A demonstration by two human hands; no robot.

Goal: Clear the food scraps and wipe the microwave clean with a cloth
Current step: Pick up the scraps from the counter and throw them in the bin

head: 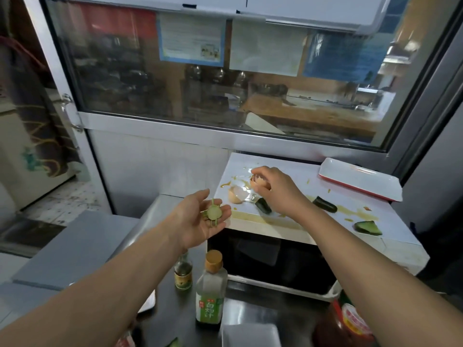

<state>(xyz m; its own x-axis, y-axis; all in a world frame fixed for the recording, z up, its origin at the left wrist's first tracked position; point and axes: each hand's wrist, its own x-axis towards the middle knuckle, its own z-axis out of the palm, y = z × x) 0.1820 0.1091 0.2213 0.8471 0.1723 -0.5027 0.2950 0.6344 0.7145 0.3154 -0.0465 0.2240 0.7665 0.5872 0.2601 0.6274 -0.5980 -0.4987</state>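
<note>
A white microwave (pixel 325 186) stands on the counter, its top smeared with egg and sauce. My left hand (pixel 198 221) is held palm up beside its left edge, cupping a cucumber slice (pixel 213 213) and thin green peelings. My right hand (pixel 275 186) reaches over the top and pinches an eggshell piece (pixel 259 183). Another eggshell half (pixel 236 195) lies just left of it. Three dark cucumber pieces rest on the top: one (pixel 263 205) under my right hand, one (pixel 325 204) past my wrist, one (pixel 368 227) near the right front. No cloth is in view.
A white and red tray (pixel 360 178) lies on the microwave's back right corner. In front of the microwave stand a small dark bottle (pixel 183 272), a green-labelled bottle (pixel 210 291) and a red jar (pixel 348 321). A window is behind.
</note>
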